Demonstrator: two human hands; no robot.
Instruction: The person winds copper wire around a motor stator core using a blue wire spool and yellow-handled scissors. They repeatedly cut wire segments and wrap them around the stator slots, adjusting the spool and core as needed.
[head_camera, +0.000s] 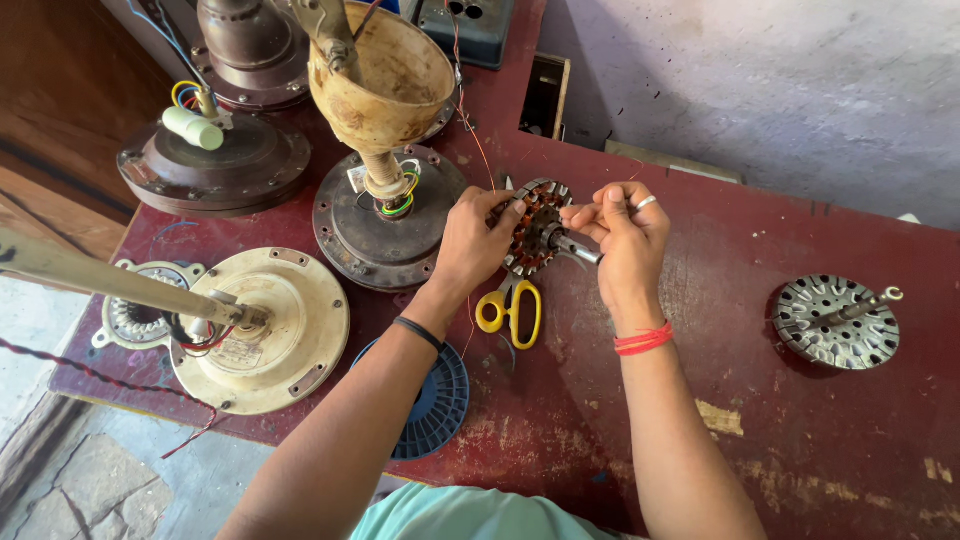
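Two hands meeting over a wound stator (535, 225), held tilted just above the red table (760, 400). Left hand (472, 240) closed around the stator's near-left rim, thumb on its face, fingers curled behind. Right hand (625, 232) just right of the stator, fingertips pinched together at the shaft end; whatever lies between them too small to make out. Silver ring on one right finger, red thread band (643, 340) at that wrist, dark band (420, 333) at the left wrist. Thin copper wire (478, 140) running up and away from the stator. Directly below the stator, yellow-handled scissors (510, 312) flat on the table. Lower left of the stator, a blue spool (435, 405) under the left forearm. Left of the stator, a dark fan motor (385, 225) with a cream cup on its stem; farther left, a cream motor housing (270, 335). Well to the right of the stator, a bare steel rotor (835, 322) with its shaft up
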